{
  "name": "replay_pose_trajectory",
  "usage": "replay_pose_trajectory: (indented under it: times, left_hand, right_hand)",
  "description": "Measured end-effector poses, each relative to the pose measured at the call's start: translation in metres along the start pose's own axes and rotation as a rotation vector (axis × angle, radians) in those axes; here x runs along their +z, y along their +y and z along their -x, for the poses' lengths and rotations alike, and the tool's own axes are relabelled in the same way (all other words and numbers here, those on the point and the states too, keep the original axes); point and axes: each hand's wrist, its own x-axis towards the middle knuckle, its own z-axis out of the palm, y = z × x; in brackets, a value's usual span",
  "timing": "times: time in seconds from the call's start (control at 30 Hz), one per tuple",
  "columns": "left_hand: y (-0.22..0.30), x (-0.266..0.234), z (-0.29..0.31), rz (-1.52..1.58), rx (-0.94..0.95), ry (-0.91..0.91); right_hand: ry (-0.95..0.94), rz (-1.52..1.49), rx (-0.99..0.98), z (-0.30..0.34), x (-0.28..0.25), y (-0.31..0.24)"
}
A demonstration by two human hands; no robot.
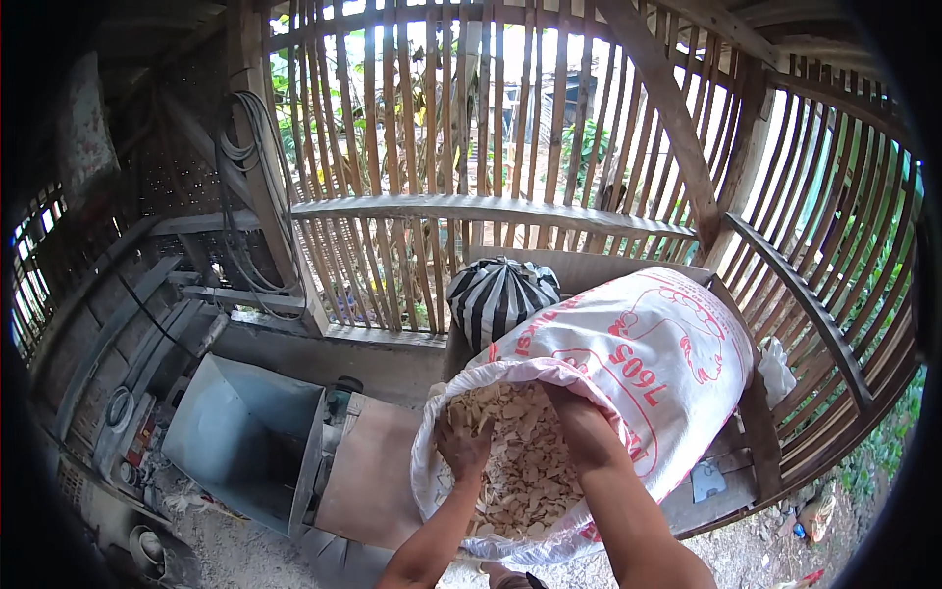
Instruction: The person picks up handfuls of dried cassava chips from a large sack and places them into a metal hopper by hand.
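A large white woven sack (687,344) with red print leans with its mouth toward me, the rim rolled back. Pale, dry, flat chips (535,461) fill the mouth; they look like dried root slices. My left hand (463,444) is inside the left part of the opening, thumb and fingers apart and touching the chips. My right forearm (613,471) reaches into the right side of the mouth. The sack's folded rim and the arm itself hide the fingers of my right hand, so their state does not show.
Left of the sack stands a grey metal hopper (245,432) beside a flat brownish board (373,471). Behind is a tied black-and-white striped sack (503,294). Wooden slat walls (392,147) enclose the space. Coiled hose (245,137) hangs on a post. A white plastic bag (776,373) hangs at right.
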Motion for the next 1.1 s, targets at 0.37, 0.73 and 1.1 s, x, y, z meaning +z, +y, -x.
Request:
replay_pose_trajectory:
  times: [0.37,0.73,1.1]
  left_hand:
    - [0.015,0.006,0.006,-0.011,0.047,-0.053]
    - [0.007,0.003,-0.010,0.270,-0.013,-0.077]
    - [0.007,-0.006,-0.002,0.353,-0.110,-0.115]
  right_hand:
    - [-0.050,0.019,-0.033,-0.006,0.000,-0.002]
    - [-0.081,0.040,-0.059,-0.013,-0.007,-0.013]
    - [-0.132,0.060,-0.088,-0.013,-0.011,-0.026]
